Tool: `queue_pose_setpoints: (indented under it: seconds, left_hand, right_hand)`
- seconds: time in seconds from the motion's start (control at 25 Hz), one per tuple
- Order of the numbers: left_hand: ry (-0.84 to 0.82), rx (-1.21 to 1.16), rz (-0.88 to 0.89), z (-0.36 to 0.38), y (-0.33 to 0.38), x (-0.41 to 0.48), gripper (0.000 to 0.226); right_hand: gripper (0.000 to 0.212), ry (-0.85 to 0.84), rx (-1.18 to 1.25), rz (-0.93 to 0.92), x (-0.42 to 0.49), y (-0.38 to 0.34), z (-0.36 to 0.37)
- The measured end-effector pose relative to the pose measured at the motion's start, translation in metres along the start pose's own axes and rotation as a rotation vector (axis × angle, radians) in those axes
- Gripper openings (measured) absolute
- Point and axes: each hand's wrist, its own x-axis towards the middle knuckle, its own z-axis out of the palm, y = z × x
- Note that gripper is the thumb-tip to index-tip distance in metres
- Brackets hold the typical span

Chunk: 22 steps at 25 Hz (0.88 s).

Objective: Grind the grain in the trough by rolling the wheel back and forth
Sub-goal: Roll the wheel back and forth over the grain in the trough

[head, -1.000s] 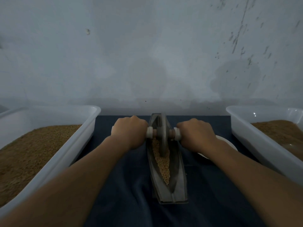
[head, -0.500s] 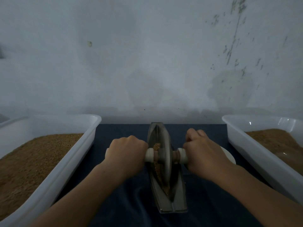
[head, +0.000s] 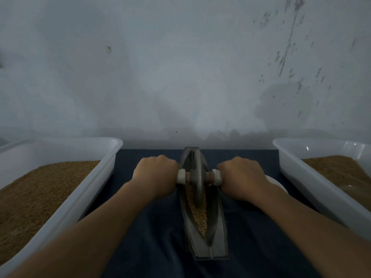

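White plastic left tub (head: 104, 173) and right tub (head: 301, 177), both filled with brown stuff, flank the trough (head: 215, 243) on dark cloth (head: 150, 247). Left hand (head: 154, 177) and right hand (head: 241, 177) are fisted round the wheel (head: 197, 177) axle toward the far end, with grain (head: 198, 215) on the near side. Right hand half hides a white dish (head: 277, 183).

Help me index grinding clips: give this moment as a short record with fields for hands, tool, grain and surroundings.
hands: left hand and right hand each grip one end of the axle
wheel: wheel stands upright in the trough, in its far half
grain: grain lies in the groove on the wheel's near side
left tub: white left tub holds brown granular fill
right tub: white right tub holds brown fill too
surface: dark blue cloth under the trough
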Motion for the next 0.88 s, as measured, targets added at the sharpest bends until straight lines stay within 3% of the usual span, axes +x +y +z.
queue_pose_setpoints:
  seconds: [0.28,0.72,0.88]
  left_hand:
    - [0.089,0.017,0.06,-0.014,0.011,-0.052,0.011]
    - [0.06,0.012,-0.014,0.016,-0.008,0.032,0.01]
    - [0.067,0.021,-0.01,0.01,-0.004,0.022,0.009]
  right_hand:
    - [0.029,-0.035,-0.002,-0.007,-0.054,-0.001,-0.018]
    - [0.027,-0.026,-0.001,0.031,0.033,0.008,0.011]
    - [0.015,0.017,0.007,0.042,0.019,0.003,0.007]
